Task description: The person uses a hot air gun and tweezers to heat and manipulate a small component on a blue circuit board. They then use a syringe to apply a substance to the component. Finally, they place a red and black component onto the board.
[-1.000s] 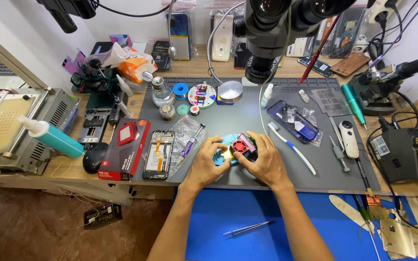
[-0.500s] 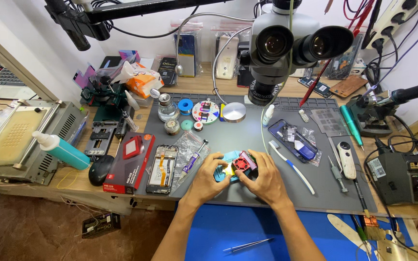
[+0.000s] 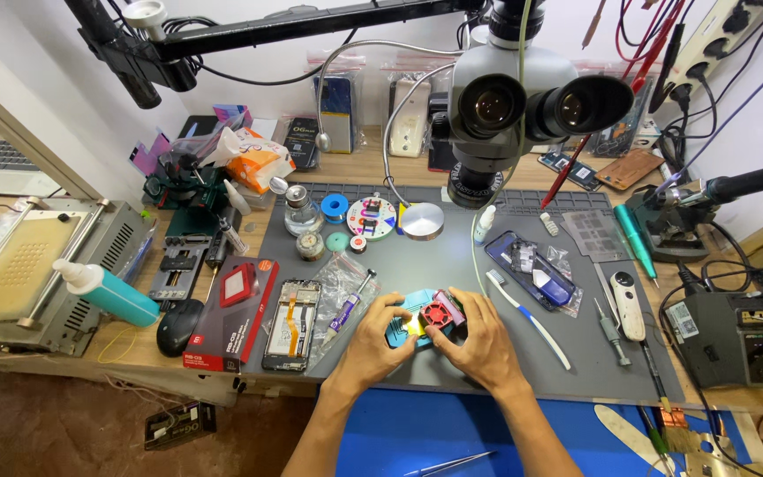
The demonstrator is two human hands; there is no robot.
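Gripping the light-blue device [image 3: 408, 322] from both sides on the grey mat [image 3: 452, 274], the person seems mid-adjustment of its red fan part [image 3: 437, 313]; left of the device lie an opened phone frame [image 3: 291, 324] and a red box [image 3: 231, 314]; the left hand [image 3: 374, 340] curls its fingers against the device's left edge; the right hand [image 3: 480, 340] pinches the fan side; right of the device rests a white toothbrush [image 3: 527, 318]; any next move likely calls for steady, small fingertip pressure.

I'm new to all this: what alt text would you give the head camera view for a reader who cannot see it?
Seen from above, a person's left hand and right hand grip a small light-blue device with a red part on a grey work mat. A microscope hangs overhead; an opened phone, a white toothbrush and tools lie around.
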